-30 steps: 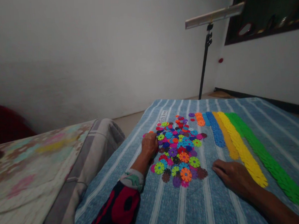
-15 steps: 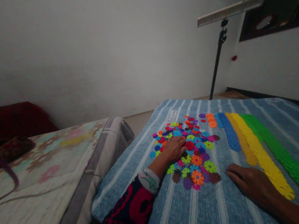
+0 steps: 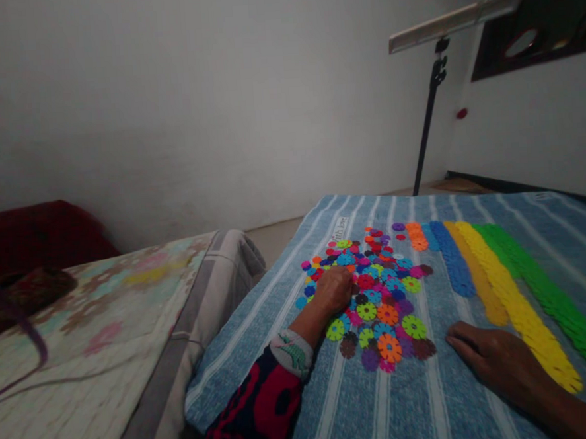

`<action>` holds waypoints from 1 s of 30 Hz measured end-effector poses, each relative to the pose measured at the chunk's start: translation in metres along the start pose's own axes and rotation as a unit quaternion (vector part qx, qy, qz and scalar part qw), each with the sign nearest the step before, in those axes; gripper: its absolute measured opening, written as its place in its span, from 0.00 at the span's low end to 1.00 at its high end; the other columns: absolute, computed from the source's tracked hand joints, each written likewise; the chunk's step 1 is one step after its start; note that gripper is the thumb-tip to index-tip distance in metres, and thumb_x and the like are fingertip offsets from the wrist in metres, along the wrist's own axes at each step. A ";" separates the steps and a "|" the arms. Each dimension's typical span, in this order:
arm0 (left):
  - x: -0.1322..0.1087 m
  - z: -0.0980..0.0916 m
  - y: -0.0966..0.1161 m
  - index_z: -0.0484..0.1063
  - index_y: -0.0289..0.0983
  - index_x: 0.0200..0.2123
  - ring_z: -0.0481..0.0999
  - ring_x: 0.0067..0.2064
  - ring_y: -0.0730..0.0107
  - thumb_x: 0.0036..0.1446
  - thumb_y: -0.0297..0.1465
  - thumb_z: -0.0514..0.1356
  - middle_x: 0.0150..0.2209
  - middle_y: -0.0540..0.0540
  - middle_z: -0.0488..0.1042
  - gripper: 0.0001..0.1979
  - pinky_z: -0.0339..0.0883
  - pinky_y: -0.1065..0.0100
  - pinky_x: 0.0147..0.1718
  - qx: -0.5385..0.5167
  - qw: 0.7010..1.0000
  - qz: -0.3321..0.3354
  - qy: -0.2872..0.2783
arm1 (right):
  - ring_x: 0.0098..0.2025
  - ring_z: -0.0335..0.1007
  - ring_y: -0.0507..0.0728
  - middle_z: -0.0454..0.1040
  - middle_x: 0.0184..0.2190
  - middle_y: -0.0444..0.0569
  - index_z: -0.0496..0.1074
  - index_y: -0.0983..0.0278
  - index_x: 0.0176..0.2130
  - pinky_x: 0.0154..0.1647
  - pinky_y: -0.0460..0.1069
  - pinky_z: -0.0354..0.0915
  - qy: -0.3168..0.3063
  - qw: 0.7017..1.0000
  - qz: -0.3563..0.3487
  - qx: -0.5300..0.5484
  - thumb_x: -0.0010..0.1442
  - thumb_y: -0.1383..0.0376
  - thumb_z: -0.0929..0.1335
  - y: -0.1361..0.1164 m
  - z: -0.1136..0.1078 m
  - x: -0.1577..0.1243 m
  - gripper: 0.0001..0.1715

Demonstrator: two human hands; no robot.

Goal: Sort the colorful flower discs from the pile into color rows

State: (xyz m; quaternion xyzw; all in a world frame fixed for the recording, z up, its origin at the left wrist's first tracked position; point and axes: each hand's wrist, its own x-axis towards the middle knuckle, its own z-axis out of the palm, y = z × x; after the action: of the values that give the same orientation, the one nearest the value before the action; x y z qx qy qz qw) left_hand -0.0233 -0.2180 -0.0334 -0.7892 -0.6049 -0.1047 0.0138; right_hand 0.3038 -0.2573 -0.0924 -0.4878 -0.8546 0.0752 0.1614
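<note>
A pile of small flower-shaped plastic discs (image 3: pixel 377 294) in mixed colours lies on a blue striped cloth (image 3: pixel 418 404). My left hand (image 3: pixel 333 290) rests on the left side of the pile, fingers curled down among the discs; I cannot see whether it holds one. My right hand (image 3: pixel 495 359) lies flat on the cloth to the right of the pile, fingers together, holding nothing. Beside it run sorted rows of discs: orange (image 3: pixel 416 236), blue (image 3: pixel 451 259), dark yellow (image 3: pixel 480 281), yellow (image 3: pixel 522 318) and green (image 3: pixel 561 309).
A mattress with a pale patterned sheet (image 3: pixel 83 351) lies to the left, with a dark red cushion (image 3: pixel 36 235) behind it. A black light stand (image 3: pixel 428 115) with a bar lamp stands by the white wall. A dark window frame (image 3: pixel 539 25) is at the upper right.
My left hand moved from the pile's left edge to the right onto the discs, then drew back a little. The view swung left. My right hand stayed flat.
</note>
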 end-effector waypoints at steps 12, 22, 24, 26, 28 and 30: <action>0.003 -0.019 -0.060 0.79 0.36 0.36 0.72 0.47 0.55 0.59 0.28 0.53 0.41 0.37 0.76 0.13 0.66 0.62 0.46 0.042 0.953 -0.282 0.106 | 0.31 0.78 0.58 0.79 0.27 0.43 0.73 0.55 0.35 0.31 0.51 0.64 -0.019 1.000 0.006 0.003 0.67 0.54 0.56 0.001 0.001 0.000 0.22; 0.013 -0.018 -0.066 0.81 0.37 0.40 0.69 0.54 0.49 0.60 0.38 0.53 0.49 0.36 0.75 0.18 0.67 0.59 0.46 0.064 0.951 -0.302 0.003 | 0.30 0.77 0.58 0.79 0.26 0.43 0.74 0.56 0.34 0.30 0.50 0.63 -0.017 1.000 0.014 -0.012 0.67 0.55 0.55 -0.002 -0.002 0.000 0.22; 0.015 -0.018 -0.067 0.81 0.37 0.40 0.71 0.53 0.51 0.58 0.36 0.55 0.49 0.38 0.76 0.16 0.67 0.62 0.46 0.050 0.947 -0.316 -0.005 | 0.30 0.77 0.58 0.79 0.26 0.43 0.73 0.56 0.34 0.31 0.50 0.63 -0.020 1.000 0.014 -0.007 0.67 0.55 0.55 -0.003 -0.003 0.000 0.22; 0.016 -0.018 -0.069 0.81 0.37 0.38 0.73 0.51 0.53 0.55 0.33 0.58 0.47 0.39 0.78 0.13 0.67 0.64 0.44 0.024 0.943 -0.332 -0.002 | 0.30 0.77 0.58 0.79 0.26 0.43 0.73 0.56 0.34 0.31 0.51 0.64 -0.023 1.000 0.014 -0.001 0.67 0.55 0.55 -0.003 -0.004 0.001 0.22; 0.016 -0.016 -0.072 0.81 0.36 0.36 0.75 0.48 0.55 0.52 0.30 0.60 0.44 0.39 0.80 0.11 0.66 0.66 0.43 -0.007 0.940 -0.339 0.020 | 0.30 0.77 0.58 0.79 0.26 0.43 0.73 0.56 0.34 0.31 0.51 0.64 -0.023 1.000 0.013 0.000 0.67 0.55 0.56 -0.004 -0.004 0.001 0.22; 0.016 -0.012 -0.075 0.80 0.36 0.34 0.76 0.45 0.59 0.50 0.28 0.61 0.41 0.40 0.80 0.09 0.66 0.67 0.41 -0.042 0.942 -0.330 0.055 | 0.30 0.78 0.58 0.79 0.26 0.43 0.74 0.56 0.34 0.30 0.51 0.63 -0.020 1.000 0.013 -0.004 0.67 0.54 0.56 -0.004 -0.005 0.001 0.22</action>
State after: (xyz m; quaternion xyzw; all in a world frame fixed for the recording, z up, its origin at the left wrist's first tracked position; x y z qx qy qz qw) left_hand -0.0932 -0.1846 -0.0264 -0.5386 -0.8247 -0.1716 -0.0211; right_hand 0.3020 -0.2583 -0.0867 -0.4976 -0.8517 0.0841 0.1412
